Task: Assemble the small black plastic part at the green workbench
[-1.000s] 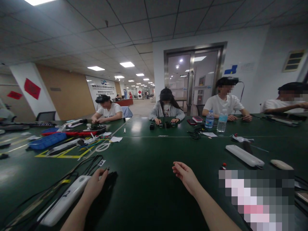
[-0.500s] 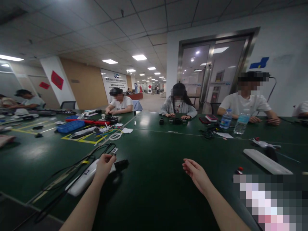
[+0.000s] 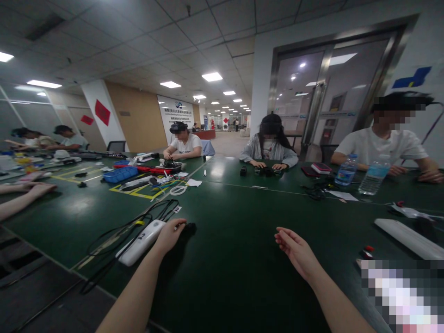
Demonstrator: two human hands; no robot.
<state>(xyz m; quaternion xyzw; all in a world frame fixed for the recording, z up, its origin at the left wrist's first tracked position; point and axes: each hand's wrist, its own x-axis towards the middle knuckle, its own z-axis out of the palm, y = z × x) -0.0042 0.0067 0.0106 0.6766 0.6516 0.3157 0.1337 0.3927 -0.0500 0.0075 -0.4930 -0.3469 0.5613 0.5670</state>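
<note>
Left hand point(image 3: 169, 235): fingers drawn in, thumb close to the fingertips, a narrow posture; cannot tell whether something small sits between them. It is over the green table point(image 3: 225, 273), at the far end of a white power strip point(image 3: 141, 243) marked "2"; in this view hand and strip overlap, so contact cannot be confirmed. A dark object point(image 3: 191, 226) lies just beyond the left fingertips, its shape too dim to make out. Right hand point(image 3: 294, 249): well apart from the left, fingers together and partly curled, thumb near the index finger; the gap is narrow, and cannot tell if anything thin is pinched there. Surroundings: black cables point(image 3: 157, 213) loop beside the strip on its left, with a white tag point(image 3: 177, 209) reading "2" near their far end. Farther off on that side, a white cable coil point(image 3: 178, 190), a blue tray point(image 3: 120, 175) and mixed wires crowd the tabletop. To the right of the right hand, a small red and black item point(image 3: 366, 252) and a long white bar point(image 3: 411, 238) flank that side; two water bottles point(image 3: 373, 176) stand farther back. The table between the hands shows bare green surface. Co-workers sit opposite; another person's hand point(image 3: 40, 188) rests at far left.
</note>
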